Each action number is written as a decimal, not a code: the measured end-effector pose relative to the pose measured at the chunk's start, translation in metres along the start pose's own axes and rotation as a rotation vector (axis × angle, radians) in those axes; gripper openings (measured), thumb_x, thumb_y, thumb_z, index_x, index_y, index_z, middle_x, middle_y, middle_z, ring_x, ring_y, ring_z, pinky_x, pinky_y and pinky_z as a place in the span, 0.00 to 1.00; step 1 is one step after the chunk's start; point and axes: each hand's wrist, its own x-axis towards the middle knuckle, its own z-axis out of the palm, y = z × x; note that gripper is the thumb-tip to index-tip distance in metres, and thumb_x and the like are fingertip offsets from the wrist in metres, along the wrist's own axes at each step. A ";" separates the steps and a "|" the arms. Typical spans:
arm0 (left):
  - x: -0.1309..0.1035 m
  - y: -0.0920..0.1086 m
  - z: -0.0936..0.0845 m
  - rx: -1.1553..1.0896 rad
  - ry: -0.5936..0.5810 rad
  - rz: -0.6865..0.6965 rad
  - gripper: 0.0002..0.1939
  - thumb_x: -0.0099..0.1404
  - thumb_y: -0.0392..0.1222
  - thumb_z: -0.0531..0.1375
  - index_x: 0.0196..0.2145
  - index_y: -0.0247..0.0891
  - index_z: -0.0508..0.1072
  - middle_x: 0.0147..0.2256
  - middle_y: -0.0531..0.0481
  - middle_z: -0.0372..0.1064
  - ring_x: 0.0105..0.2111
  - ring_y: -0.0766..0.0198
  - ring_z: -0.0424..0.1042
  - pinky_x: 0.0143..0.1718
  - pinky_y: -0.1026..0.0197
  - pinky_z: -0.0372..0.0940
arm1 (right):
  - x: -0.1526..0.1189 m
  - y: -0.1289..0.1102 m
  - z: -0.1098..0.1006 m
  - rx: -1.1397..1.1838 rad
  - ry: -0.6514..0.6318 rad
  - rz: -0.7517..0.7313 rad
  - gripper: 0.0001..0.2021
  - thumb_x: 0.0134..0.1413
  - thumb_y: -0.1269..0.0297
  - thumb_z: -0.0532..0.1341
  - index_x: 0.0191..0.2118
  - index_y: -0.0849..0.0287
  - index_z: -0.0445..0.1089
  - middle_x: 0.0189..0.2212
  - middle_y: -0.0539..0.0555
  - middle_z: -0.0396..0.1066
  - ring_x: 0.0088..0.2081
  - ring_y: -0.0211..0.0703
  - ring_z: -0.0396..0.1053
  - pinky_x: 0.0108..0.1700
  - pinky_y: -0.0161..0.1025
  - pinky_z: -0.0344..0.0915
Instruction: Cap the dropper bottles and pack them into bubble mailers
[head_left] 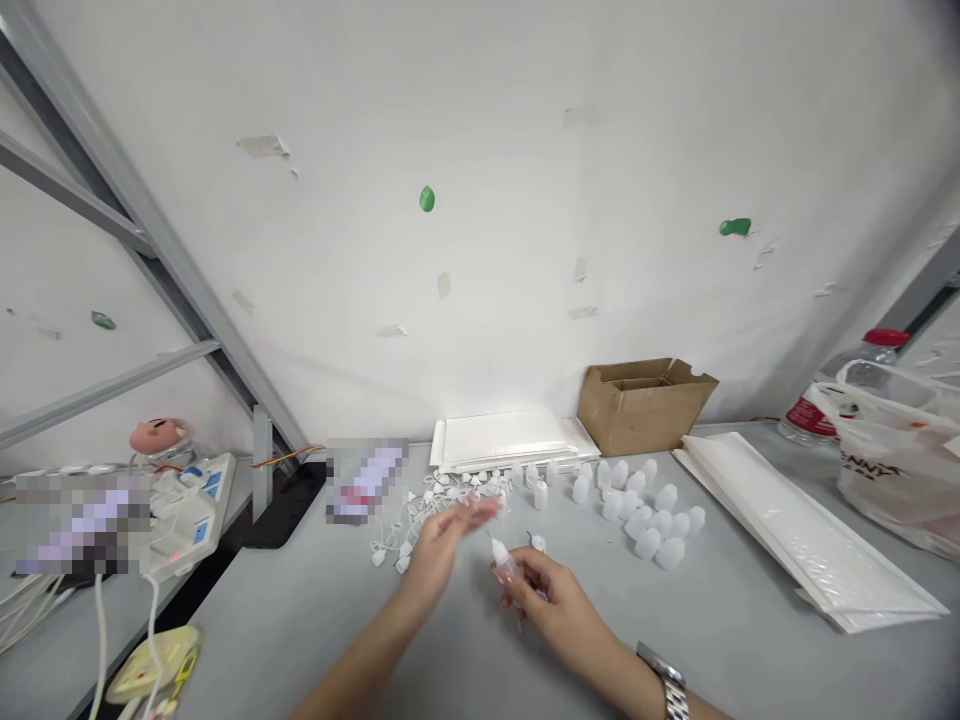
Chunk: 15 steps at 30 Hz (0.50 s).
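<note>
My right hand (pixel 536 590) is closed around a small clear bottle (pixel 508 562) with a white nozzle tip, held tilted over the grey table. To its left, my left hand (pixel 450 530) is raised with fingers stretched out, holding nothing. Beyond the hands lie white caps with thin loops (pixel 435 495) in a loose pile. One capped bottle (pixel 541 494) stands upright near the back. Several translucent white bottles (pixel 637 520) are grouped to the right. A single white cap (pixel 536 541) lies just behind my right hand.
White padded envelopes (pixel 517 440) and an open cardboard box (pixel 645 405) sit against the wall. More envelopes (pixel 810 530), a plastic bag (pixel 892 460) and a red-capped bottle (pixel 810 410) are at right. A phone (pixel 367 482) lies left, near a power strip (pixel 199 515).
</note>
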 end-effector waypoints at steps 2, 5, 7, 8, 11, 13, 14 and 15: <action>0.022 0.004 -0.011 0.178 0.109 0.092 0.24 0.62 0.57 0.50 0.35 0.36 0.77 0.41 0.40 0.75 0.43 0.50 0.72 0.49 0.50 0.60 | 0.001 -0.002 -0.004 0.014 0.020 -0.006 0.18 0.54 0.48 0.54 0.33 0.60 0.67 0.24 0.51 0.67 0.26 0.40 0.64 0.29 0.35 0.61; 0.065 0.007 -0.030 0.333 0.191 0.164 0.21 0.55 0.56 0.57 0.38 0.38 0.75 0.47 0.39 0.71 0.52 0.46 0.63 0.57 0.47 0.48 | 0.001 -0.008 -0.007 0.000 0.034 -0.006 0.18 0.55 0.48 0.54 0.32 0.60 0.67 0.23 0.50 0.67 0.25 0.40 0.63 0.29 0.35 0.61; 0.092 0.005 -0.039 0.437 0.173 0.216 0.22 0.50 0.54 0.63 0.40 0.39 0.74 0.54 0.40 0.64 0.59 0.47 0.53 0.60 0.50 0.39 | -0.002 -0.011 -0.008 -0.034 0.026 -0.008 0.17 0.55 0.49 0.54 0.32 0.59 0.67 0.23 0.50 0.67 0.25 0.39 0.63 0.30 0.35 0.61; 0.103 0.004 -0.041 0.483 0.143 0.237 0.24 0.47 0.53 0.65 0.41 0.40 0.74 0.56 0.41 0.62 0.60 0.49 0.51 0.60 0.53 0.39 | -0.003 -0.013 -0.007 -0.055 0.019 -0.014 0.16 0.55 0.50 0.54 0.31 0.59 0.67 0.23 0.50 0.67 0.25 0.39 0.63 0.30 0.35 0.61; 0.122 -0.002 -0.042 0.598 0.042 0.273 0.31 0.44 0.52 0.67 0.47 0.41 0.71 0.59 0.42 0.58 0.61 0.52 0.49 0.60 0.55 0.38 | -0.007 -0.015 -0.005 -0.123 0.002 -0.048 0.15 0.57 0.53 0.54 0.32 0.59 0.67 0.23 0.50 0.69 0.26 0.39 0.63 0.31 0.35 0.60; 0.126 -0.005 -0.040 0.656 0.004 0.278 0.31 0.46 0.51 0.66 0.49 0.41 0.69 0.57 0.41 0.60 0.60 0.51 0.52 0.60 0.54 0.38 | -0.008 -0.013 -0.004 -0.128 0.004 -0.064 0.15 0.57 0.53 0.53 0.34 0.59 0.67 0.24 0.51 0.69 0.26 0.39 0.63 0.31 0.35 0.60; 0.126 -0.005 -0.040 0.679 -0.002 0.279 0.30 0.47 0.50 0.65 0.49 0.40 0.70 0.56 0.41 0.62 0.59 0.51 0.54 0.60 0.53 0.38 | -0.008 -0.012 -0.005 -0.115 0.008 -0.068 0.15 0.58 0.52 0.53 0.35 0.59 0.67 0.24 0.51 0.69 0.26 0.38 0.63 0.30 0.35 0.60; 0.126 -0.005 -0.039 0.699 0.000 0.280 0.28 0.48 0.48 0.65 0.48 0.41 0.70 0.55 0.41 0.64 0.58 0.51 0.56 0.60 0.53 0.39 | -0.008 -0.011 -0.005 -0.093 0.013 -0.072 0.15 0.58 0.52 0.52 0.36 0.59 0.66 0.25 0.51 0.69 0.25 0.38 0.64 0.29 0.34 0.61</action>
